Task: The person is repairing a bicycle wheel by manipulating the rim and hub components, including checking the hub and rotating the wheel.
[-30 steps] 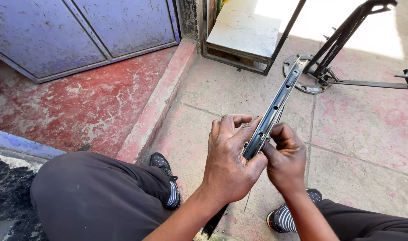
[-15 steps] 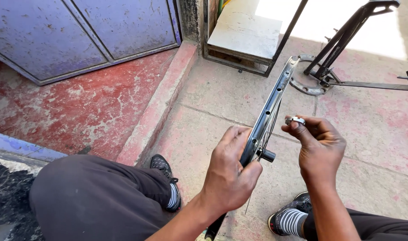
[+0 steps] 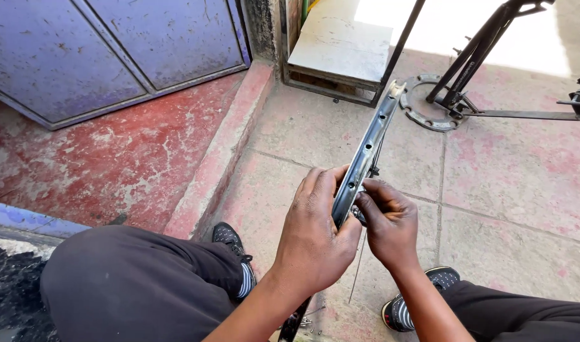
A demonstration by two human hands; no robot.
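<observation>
Between two knees, two hands: left hand [image 3: 315, 237] gripping one wheel rim [image 3: 366, 155], right hand [image 3: 388, 225] pinching its spoke nipple [image 3: 358, 215].

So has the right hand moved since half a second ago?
Yes. The right hand has come back left to the metal wheel rim, fingers touching it again; against the floor's paving joint it sits closer to the left hand.

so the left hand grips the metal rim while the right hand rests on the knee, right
Not quite. In the head view the left hand does grip the metal rim, but the right hand is not on the knee: its fingertips pinch at the rim's inner side, right beside the left hand.
</observation>
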